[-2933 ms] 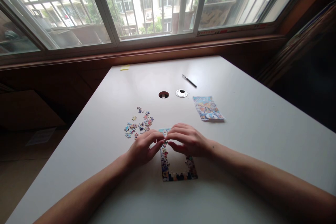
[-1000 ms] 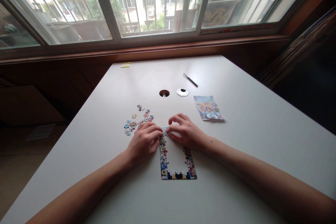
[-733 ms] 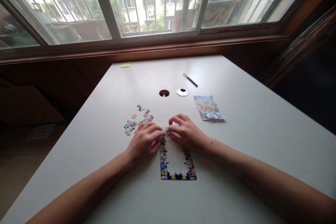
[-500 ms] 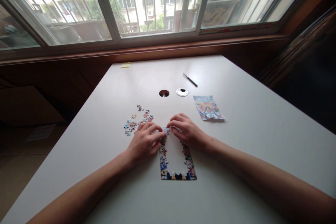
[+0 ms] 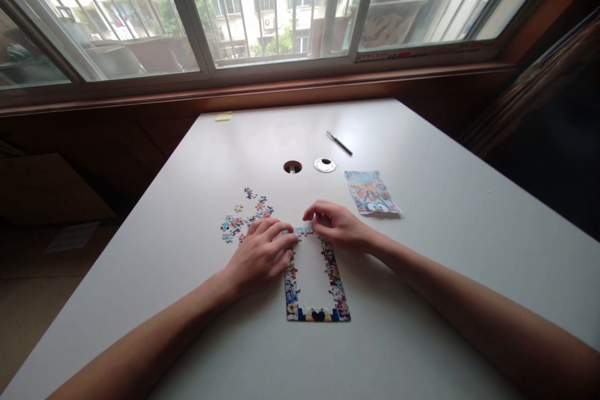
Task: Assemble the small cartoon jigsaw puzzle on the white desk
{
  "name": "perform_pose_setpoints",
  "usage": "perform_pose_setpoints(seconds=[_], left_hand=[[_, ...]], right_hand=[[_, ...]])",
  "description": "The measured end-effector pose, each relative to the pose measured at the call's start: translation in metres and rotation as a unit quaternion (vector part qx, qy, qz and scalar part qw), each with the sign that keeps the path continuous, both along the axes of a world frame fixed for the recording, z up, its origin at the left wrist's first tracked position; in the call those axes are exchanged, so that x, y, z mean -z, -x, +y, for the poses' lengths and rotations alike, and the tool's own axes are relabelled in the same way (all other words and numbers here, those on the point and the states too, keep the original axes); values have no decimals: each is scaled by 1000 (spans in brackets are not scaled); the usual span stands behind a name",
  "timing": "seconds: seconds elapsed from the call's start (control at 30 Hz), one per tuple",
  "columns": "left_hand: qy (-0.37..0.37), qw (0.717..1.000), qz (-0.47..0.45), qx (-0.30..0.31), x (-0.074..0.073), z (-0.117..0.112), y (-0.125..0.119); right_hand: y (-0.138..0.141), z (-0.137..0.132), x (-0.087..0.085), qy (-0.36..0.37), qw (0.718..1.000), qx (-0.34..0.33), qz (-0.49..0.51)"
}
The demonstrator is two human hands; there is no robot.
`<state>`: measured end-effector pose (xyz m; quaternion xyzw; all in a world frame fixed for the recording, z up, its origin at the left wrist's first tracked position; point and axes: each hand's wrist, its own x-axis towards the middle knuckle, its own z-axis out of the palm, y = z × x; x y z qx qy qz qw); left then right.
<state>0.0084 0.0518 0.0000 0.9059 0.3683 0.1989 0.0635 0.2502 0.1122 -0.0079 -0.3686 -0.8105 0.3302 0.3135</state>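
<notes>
A jigsaw puzzle border (image 5: 291, 300) lies on the table as a tall rectangular frame of joined pieces, with bare white tabletop inside it. Its top row is light blue, its sides are many-coloured, and a dark heart shape marks the bottom. My left hand (image 5: 260, 250) rests at the upper left corner, fingers loosely spread and touching the frame's edge. Just above the upper right corner is my right hand (image 5: 335, 225), its fingers bent and apart with nothing visible in them. Loose puzzle pieces (image 5: 234, 221) are scattered beyond my left hand.
A printed picture sheet (image 5: 372, 192) lies to the right, beyond my right hand. Farther back are a black pen (image 5: 339, 143), a round silver cover (image 5: 324, 165) and a cable hole (image 5: 292, 167). A yellow sticky note (image 5: 224, 116) is near the far edge, below the window.
My right hand has lifted slightly off the top row and shifted right, uncovering more of the light blue pieces. My left hand stays nearly in place at the corner.
</notes>
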Motion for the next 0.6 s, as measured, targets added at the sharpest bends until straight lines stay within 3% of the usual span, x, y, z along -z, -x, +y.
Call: perform_pose_setpoints(seconds=[0.1, 0.5, 0.6], left_hand=[[4, 1000, 0, 2, 0, 0, 0], [23, 999, -30, 4, 1, 0, 0], [17, 999, -50, -11, 2, 0, 0]], right_hand=[[-1, 0, -3, -18, 999, -39, -22], [-1, -2, 0, 0, 1000, -19, -7], [2, -4, 3, -28, 1000, 3, 1]])
